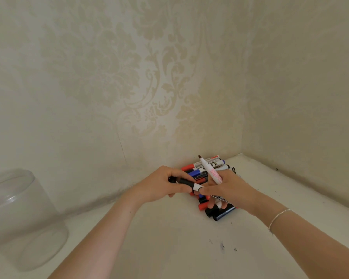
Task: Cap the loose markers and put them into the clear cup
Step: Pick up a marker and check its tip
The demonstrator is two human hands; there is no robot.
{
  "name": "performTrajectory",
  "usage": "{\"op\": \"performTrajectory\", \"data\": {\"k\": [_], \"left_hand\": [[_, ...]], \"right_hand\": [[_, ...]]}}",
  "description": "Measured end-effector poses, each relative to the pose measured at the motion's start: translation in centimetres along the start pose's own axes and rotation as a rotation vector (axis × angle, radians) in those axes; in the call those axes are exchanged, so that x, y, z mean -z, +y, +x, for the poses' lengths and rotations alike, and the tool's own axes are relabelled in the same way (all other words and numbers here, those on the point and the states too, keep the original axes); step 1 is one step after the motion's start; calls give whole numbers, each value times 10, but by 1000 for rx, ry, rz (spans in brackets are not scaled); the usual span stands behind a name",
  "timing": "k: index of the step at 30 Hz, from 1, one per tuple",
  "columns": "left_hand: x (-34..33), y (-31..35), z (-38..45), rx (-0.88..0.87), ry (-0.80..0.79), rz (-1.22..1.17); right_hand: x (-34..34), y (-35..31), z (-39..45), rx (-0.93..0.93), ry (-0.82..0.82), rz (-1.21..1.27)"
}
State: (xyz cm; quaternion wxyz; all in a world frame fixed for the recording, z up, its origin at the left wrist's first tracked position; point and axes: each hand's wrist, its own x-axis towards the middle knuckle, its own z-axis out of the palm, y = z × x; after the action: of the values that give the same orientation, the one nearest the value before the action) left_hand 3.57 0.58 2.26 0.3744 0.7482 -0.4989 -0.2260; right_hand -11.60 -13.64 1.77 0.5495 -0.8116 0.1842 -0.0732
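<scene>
White uncapped marker [211, 170] tip up-left, right hand [228, 190]

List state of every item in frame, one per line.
Left hand: grips black-capped marker.
Right hand: holds uncapped marker, tip up; pinches the black-capped marker's body.
Pile: markers heaped in the corner under the hands.
Cup: upright, looks empty, far left.

Clear cup [18, 214] stands far left; marker pile [207, 172] lies in the corner.
</scene>
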Motion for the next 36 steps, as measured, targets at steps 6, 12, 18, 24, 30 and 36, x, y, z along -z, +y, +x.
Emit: {"op": "performTrajectory", "data": {"k": [6, 12, 18, 24, 30, 36], "left_hand": [[-2, 0, -2, 38, -38, -147], [-6, -7, 1, 19, -38, -67], [7, -2, 6, -5, 66, -31], [29, 1, 4, 6, 232, -227], [19, 13, 7, 5, 22, -266], [16, 18, 6, 13, 8, -236]], "right_hand": [[-2, -4, -1, 61, 52, 82], [-3, -2, 0, 19, -17, 70], [-3, -5, 2, -22, -31, 123], [-3, 7, 11, -48, 86, -213], [-9, 4, 11, 59, 44, -569], [-8, 6, 13, 44, 81, -657]]}}
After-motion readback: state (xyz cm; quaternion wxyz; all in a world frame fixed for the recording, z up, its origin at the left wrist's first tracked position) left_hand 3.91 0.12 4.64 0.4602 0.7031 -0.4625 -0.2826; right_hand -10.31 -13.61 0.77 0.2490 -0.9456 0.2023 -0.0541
